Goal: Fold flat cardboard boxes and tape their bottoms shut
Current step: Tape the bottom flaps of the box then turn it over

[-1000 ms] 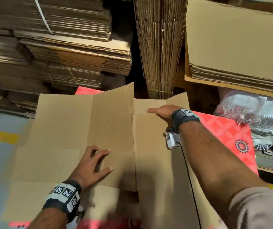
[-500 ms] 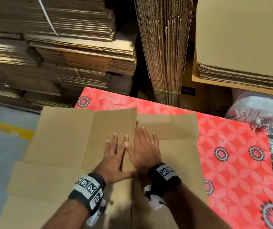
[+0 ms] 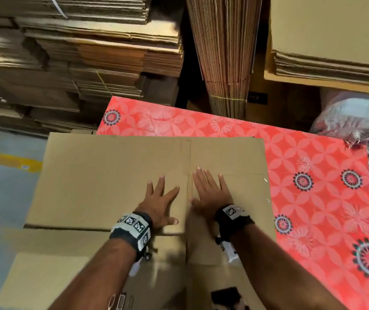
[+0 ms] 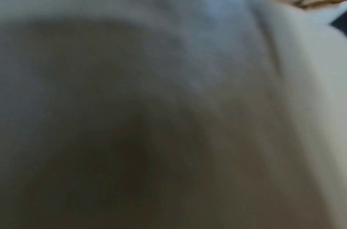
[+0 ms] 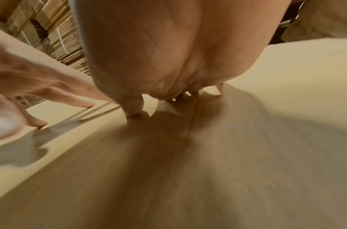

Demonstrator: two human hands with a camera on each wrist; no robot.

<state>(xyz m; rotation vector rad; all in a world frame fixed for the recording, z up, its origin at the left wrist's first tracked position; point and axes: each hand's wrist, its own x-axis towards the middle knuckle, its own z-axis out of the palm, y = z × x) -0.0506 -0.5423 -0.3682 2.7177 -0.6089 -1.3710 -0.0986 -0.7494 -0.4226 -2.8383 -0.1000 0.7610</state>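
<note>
A brown cardboard box (image 3: pixel 103 175) lies on the red patterned table (image 3: pixel 313 198), its flaps folded down level. My left hand (image 3: pixel 160 202) presses flat on the left flap, fingers spread. Just right of the centre seam (image 3: pixel 189 166), my right hand (image 3: pixel 210 191) presses flat on the right flap. In the right wrist view my right hand (image 5: pixel 164 62) rests with straight fingers on the cardboard (image 5: pixel 247 139), and my left hand's fingers (image 5: pixel 51 96) touch it beside the seam. The left wrist view is a dark blur. I see no tape.
Stacks of flat cardboard (image 3: pixel 78 52) fill the back left. A tied upright bundle (image 3: pixel 226 63) stands behind the table. More flat sheets (image 3: pixel 335 41) sit on a shelf at right, with a plastic-wrapped bundle (image 3: pixel 357 117) below. Grey floor with a yellow line (image 3: pixel 7 159) lies left.
The raised left flap has come down flat and the box top is level. Both hands moved together to the centre seam, then slid slightly apart, pressing the flaps.
</note>
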